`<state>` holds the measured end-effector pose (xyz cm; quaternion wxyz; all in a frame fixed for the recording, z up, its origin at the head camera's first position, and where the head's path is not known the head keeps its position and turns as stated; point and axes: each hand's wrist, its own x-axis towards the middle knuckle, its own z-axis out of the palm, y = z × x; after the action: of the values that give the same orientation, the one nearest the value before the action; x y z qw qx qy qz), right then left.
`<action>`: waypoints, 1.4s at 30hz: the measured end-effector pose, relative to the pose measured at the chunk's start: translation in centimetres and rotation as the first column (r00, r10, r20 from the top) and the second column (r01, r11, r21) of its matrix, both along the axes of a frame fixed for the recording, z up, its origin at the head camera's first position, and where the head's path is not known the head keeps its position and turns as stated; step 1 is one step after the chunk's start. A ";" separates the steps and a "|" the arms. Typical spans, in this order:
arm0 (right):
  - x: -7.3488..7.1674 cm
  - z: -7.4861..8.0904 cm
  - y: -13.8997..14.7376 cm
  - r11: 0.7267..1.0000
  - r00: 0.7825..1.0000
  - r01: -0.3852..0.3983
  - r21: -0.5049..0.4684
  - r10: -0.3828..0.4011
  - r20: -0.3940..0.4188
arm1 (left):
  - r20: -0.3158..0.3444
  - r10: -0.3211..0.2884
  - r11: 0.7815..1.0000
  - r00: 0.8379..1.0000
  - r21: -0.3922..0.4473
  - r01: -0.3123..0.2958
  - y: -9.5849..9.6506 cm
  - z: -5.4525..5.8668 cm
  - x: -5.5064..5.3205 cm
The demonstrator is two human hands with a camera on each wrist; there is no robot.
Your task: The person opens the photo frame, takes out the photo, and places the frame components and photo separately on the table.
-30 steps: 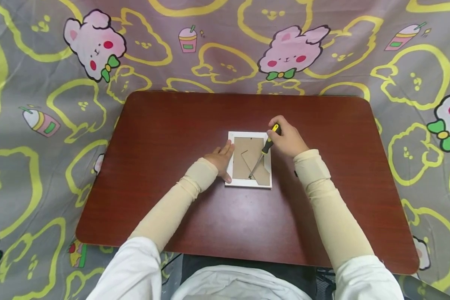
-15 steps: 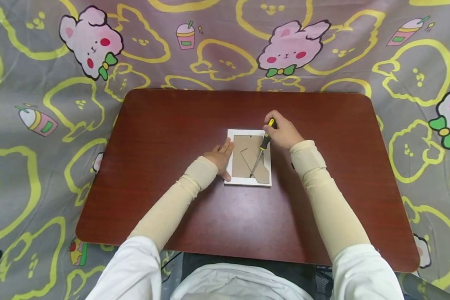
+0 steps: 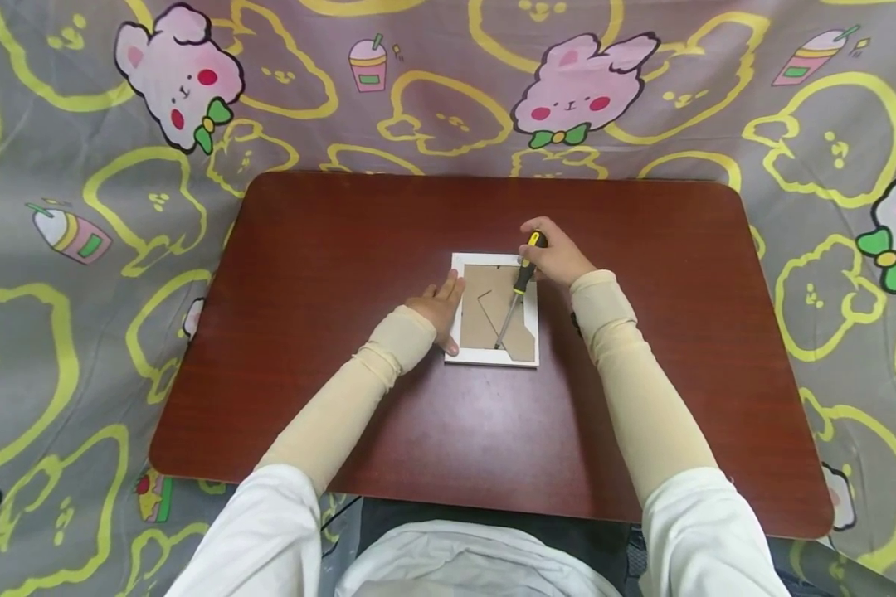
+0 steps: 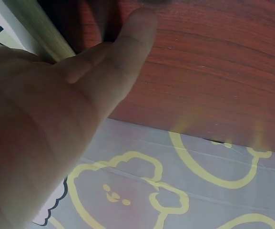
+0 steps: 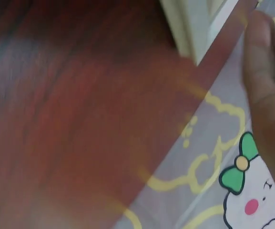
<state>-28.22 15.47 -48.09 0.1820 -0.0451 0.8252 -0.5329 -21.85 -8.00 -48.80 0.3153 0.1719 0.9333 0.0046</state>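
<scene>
A white picture frame (image 3: 474, 356) lies back side up near the middle of the table, its brown backing board (image 3: 476, 327) showing a bent line and a cut corner. My left hand (image 3: 437, 312) rests along the frame's left side, fingers extended; the left wrist view has this hand (image 4: 46, 100) against the frame's side edge (image 4: 39, 31). Above the frame's right side, my right hand (image 3: 562, 254) grips a black and yellow screwdriver (image 3: 525, 275) by its handle. Its shaft slants down to the backing's lower edge, tip at a small dark spot. The right wrist view catches the frame's corner (image 5: 194, 33).
The dark red-brown table (image 3: 328, 249) has rounded corners and surrounds the frame on all sides. A grey curtain (image 3: 433, 50) with cartoon prints hangs along the back and both sides. A small dark object (image 3: 576, 322) shows beside the right wrist.
My right hand has shifted slightly left, bringing the screwdriver's handle a little more upright. Its tip stays at the backing's lower edge. My left hand keeps its place on the frame.
</scene>
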 end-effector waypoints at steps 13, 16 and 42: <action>1.6 -0.3 -2.7 0.870 0.936 0.237 -0.432 -0.324 -0.140 | 0.003 -0.006 1.000 1.000 -0.004 0.006 0.2 0.2 0.1; 1.9 0.1 -3.4 0.818 0.933 0.242 -0.522 -0.344 -0.106 | 0.000 -0.006 1.000 1.000 0.001 0.006 0.2 0.3 0.1; 9.2 1.8 -6.3 0.713 0.920 -0.113 -0.692 -0.188 -0.343 | -0.010 0.007 1.000 1.000 -0.003 -0.007 -0.1 -0.1 -0.2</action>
<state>-19.00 9.17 -46.30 -0.0274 -0.1982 0.5816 -0.7884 -22.04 -8.14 -48.90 0.3111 0.1681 0.9354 0.0037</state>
